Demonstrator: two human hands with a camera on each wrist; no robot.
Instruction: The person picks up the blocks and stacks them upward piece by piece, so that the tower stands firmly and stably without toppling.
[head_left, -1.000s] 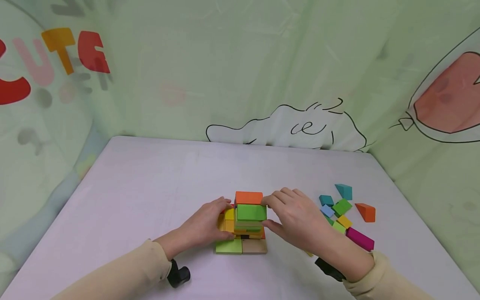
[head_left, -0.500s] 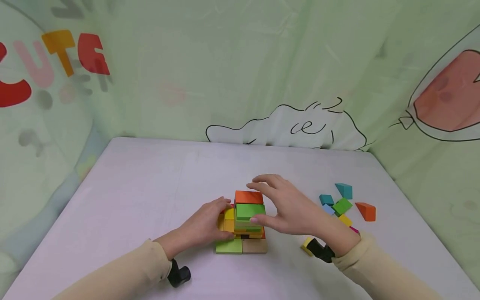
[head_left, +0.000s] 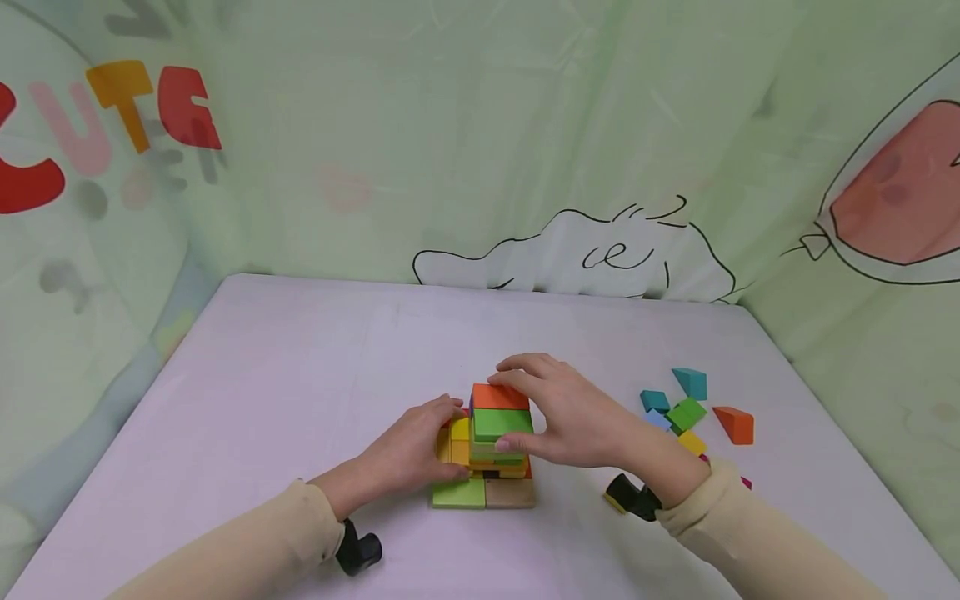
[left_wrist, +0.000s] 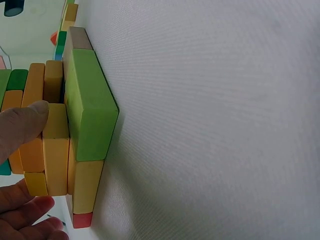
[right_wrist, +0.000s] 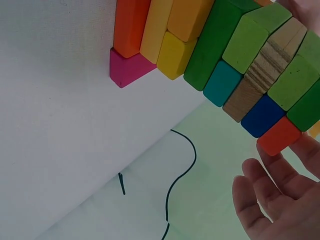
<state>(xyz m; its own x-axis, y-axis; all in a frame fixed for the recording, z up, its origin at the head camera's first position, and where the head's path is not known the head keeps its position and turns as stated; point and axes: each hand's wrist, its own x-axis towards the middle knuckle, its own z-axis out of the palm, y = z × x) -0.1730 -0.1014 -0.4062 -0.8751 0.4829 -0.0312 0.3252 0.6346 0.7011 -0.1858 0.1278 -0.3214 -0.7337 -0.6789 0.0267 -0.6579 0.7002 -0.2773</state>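
A stack of colored wooden building blocks stands mid-table, with an orange block (head_left: pixel 500 397) at its top back and a green block (head_left: pixel 501 425) in front. My left hand (head_left: pixel 405 446) grips the stack's lower left side; in the left wrist view its thumb (left_wrist: pixel 22 125) presses the near face while fingers lie behind. My right hand (head_left: pixel 581 417) spans the upper part, thumb at the front and fingers behind. In the right wrist view a fingertip meets the orange block's end, beside a blue block (right_wrist: pixel 262 116). A light green block (left_wrist: pixel 95 105) forms part of the base.
Loose blocks lie right of the stack, among them a teal triangle (head_left: pixel 692 383), an orange wedge (head_left: pixel 733 425) and a green block (head_left: pixel 686 413). A yellow block (head_left: pixel 613 501) sits partly behind the right wrist's black camera (head_left: pixel 634 498). Patterned cloth (head_left: pixel 337 167) hangs behind the table.
My right hand let go of the stack's right side, spread over the top, then lowered its fingers onto the orange block's back. The left hand has stayed put.
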